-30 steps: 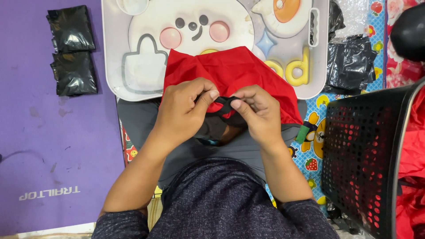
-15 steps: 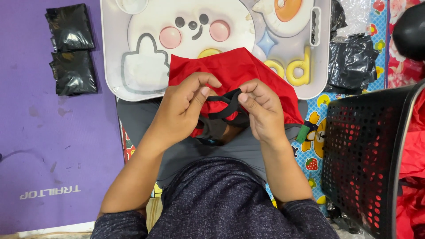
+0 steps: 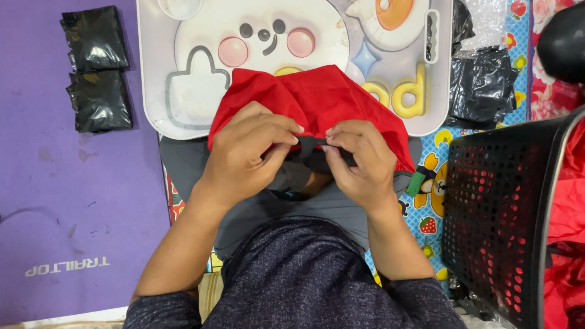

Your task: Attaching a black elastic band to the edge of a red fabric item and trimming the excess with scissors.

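Purple mat [image 3: 73, 201] and patterned floor sheet around a white cartoon-face tray [image 3: 183, 91]. Red cloth [image 3: 317, 100] lies over the tray's near edge. Left hand [image 3: 247, 152] and right hand [image 3: 359, 161], knuckles up, each hold a narrow pinch grip on the cloth's hem and its black strap [image 3: 308, 145]. Black perforated plastic basket [image 3: 499, 213] at right, red fabric inside. Two glossy black packets [image 3: 96, 67] on mat.

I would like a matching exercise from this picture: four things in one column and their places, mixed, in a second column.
Things:
1. red cloth bag
2. two black plastic packets
3. black perforated plastic basket
4. white cartoon-face tray

Places:
A. on the purple mat
B. far right
C. under the red cloth
D. in the grip of both hands

Pairs: 1-D, 2-A, 3-B, 4-C
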